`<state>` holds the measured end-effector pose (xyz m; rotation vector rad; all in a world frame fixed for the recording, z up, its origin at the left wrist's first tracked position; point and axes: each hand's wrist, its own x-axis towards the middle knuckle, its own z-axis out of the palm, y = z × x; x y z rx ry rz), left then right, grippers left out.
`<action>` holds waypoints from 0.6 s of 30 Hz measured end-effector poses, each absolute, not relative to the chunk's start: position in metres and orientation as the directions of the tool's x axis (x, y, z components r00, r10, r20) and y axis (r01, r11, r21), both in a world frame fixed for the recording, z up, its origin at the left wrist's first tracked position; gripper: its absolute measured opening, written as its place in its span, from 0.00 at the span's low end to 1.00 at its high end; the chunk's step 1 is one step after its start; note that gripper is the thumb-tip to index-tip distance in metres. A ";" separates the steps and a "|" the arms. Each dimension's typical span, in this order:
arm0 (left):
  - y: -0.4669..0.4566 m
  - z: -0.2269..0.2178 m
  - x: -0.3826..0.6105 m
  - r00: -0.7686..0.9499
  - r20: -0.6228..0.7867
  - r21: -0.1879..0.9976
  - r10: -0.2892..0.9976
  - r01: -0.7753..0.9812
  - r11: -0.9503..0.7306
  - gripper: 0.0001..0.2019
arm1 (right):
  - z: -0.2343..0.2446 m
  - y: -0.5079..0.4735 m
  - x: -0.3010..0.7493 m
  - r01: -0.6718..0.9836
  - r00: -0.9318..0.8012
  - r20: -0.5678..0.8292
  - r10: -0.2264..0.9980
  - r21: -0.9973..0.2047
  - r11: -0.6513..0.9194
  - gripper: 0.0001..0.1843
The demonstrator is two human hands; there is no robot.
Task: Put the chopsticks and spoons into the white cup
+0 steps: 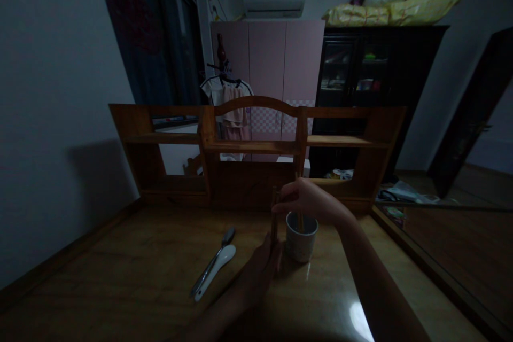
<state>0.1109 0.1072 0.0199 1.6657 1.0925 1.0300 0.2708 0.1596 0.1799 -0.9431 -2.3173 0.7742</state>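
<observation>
My left hand (266, 259) is closed round the lower part of some upright wooden chopsticks (274, 227), just left of a pale cup-shaped holder (301, 243). From above, my right hand (298, 200) reaches over the holder, its fingertips pinched at the upper part of those same chopsticks. Other chopsticks (300, 223) stand inside the holder, partly covered by my right hand. To the left, a metal spoon (218, 254) lies on the wooden table, close beside a white spoon (216, 271). Dim light hides how many chopsticks are held.
A wooden shelf unit (252, 147) rises along the back of the table (152, 256). A wall borders the left side. Beyond the shelf are a pink wardrobe (266, 59), hanging clothes (230, 101) and a dark cabinet (360, 69).
</observation>
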 end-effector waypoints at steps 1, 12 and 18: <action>0.108 0.018 0.111 0.269 0.175 0.946 0.947 0.219 -0.237 0.19 | 0.179 0.160 0.270 0.447 -0.625 0.252 0.739 -0.660 0.604 0.15; 0.109 0.014 0.114 0.241 0.191 0.958 0.952 0.168 -0.234 0.18 | 0.175 0.164 0.268 0.426 -0.646 0.263 0.717 -0.656 0.624 0.14; 0.110 0.008 0.119 0.179 0.194 0.971 0.964 0.107 -0.215 0.19 | 0.176 0.159 0.263 0.333 -0.692 0.266 0.671 -0.708 0.623 0.14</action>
